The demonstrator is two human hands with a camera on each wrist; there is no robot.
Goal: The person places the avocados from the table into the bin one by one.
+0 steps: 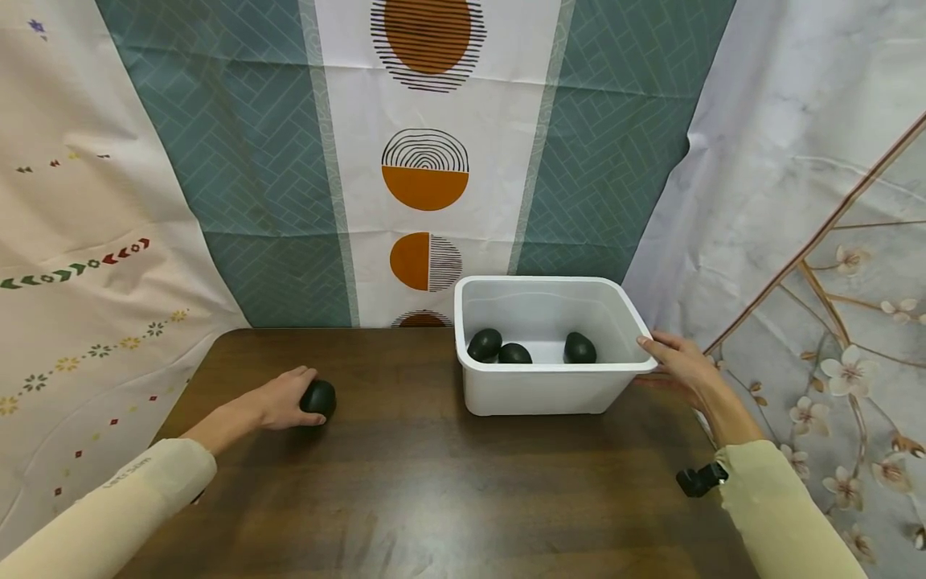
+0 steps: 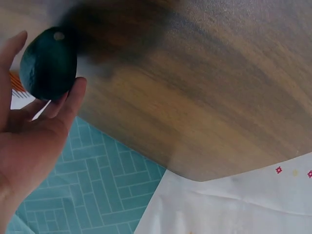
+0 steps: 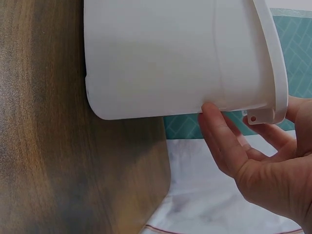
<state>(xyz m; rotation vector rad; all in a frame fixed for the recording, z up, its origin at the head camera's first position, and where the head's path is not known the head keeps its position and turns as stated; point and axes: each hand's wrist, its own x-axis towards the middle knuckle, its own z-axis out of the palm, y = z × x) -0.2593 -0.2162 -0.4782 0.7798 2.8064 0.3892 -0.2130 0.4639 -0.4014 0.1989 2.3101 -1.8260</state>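
At the left of the table, my left hand (image 1: 284, 400) holds a dark green avocado (image 1: 318, 400) between thumb and fingers. The left wrist view shows its stem scar (image 2: 59, 36) on the end facing the camera. A white plastic bin (image 1: 546, 394) stands at the back right of the table. Inside it lie three more dark avocados: one (image 1: 485, 345) at the left, another (image 1: 515, 354) beside it, and a third (image 1: 579, 348) further right. My right hand (image 1: 680, 366) grips the bin's right end, thumb over the rim and fingers against the outer wall.
The brown wooden table (image 1: 405, 482) has rounded corners. A patterned teal and white cloth (image 1: 427, 104) hangs behind it, with a cream cloth (image 1: 94, 265) on the left and a floral one (image 1: 817, 322) on the right. A black strap piece (image 1: 700, 481) sits at my right wrist.
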